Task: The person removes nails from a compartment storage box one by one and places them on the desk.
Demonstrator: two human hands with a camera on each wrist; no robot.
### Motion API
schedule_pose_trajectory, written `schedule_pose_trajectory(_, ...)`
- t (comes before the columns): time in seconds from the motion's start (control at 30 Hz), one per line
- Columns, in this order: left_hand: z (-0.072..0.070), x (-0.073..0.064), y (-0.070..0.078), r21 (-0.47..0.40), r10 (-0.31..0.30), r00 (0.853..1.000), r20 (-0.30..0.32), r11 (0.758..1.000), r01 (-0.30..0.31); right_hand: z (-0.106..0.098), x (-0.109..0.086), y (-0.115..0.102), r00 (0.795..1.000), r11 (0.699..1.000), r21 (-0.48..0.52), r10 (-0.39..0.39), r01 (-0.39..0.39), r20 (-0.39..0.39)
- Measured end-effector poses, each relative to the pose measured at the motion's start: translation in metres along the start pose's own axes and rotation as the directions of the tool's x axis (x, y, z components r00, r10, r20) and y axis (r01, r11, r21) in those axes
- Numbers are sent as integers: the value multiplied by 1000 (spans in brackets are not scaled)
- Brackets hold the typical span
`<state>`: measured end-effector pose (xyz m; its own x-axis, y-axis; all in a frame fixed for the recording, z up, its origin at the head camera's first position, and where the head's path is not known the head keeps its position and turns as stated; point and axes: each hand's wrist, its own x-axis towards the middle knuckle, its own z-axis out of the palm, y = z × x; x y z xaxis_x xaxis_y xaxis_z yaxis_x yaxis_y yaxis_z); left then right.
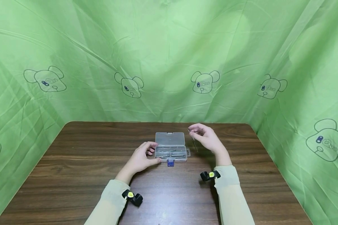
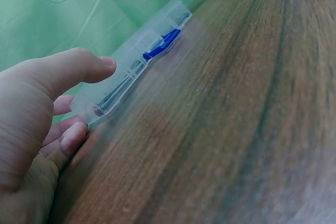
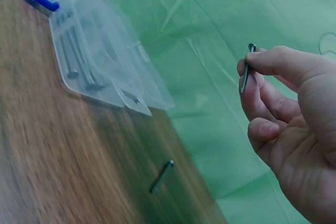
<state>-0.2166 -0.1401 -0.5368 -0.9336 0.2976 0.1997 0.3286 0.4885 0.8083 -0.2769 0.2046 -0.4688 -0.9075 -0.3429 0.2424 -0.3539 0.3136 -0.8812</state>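
A clear plastic compartment box (image 1: 170, 158) lies with its lid (image 1: 170, 139) raised toward the back and its blue latch (image 1: 170, 163) at the front. Several nails (image 1: 178, 156) lie in its compartments. My left hand (image 1: 142, 157) holds the box's left end, thumb at the front corner and fingers along the side. To the right of the box and above the table, my right hand (image 1: 207, 137) pinches a single nail (image 3: 247, 69) between thumb and fingertips. Below that hand, another nail (image 3: 161, 177) rests on the wood.
The brown wooden table (image 1: 73, 175) stretches out on both sides of the box. A green cloth (image 1: 169, 47) with printed bear outlines hangs behind it and at the sides. A hanging tab (image 1: 188, 152) sticks out from the box's right end.
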Motion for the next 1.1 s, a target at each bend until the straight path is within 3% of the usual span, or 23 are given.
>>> schedule_pose_trajectory(0.2,0,1,1,3,-5,1000,4,1000,5,-14,-7,8,1000,1000,1,9,-9,-27)
schedule_pose_trajectory(0.43,-1,0,3,-1,5,1000,0,1000,-5,-25,-16,27,995,996,-19,81,-82,-50)
schedule_pose_trajectory(0.83,-1,-1,2,-6,1,1000,3,1000,-1,-31,-29,54,986,986,-21,163,-163,-32)
schedule_pose_trajectory(1.1,-1,-1,3,-4,-11,1000,3,1000,11,-26,-29,63,980,975,-95,201,-201,-15)
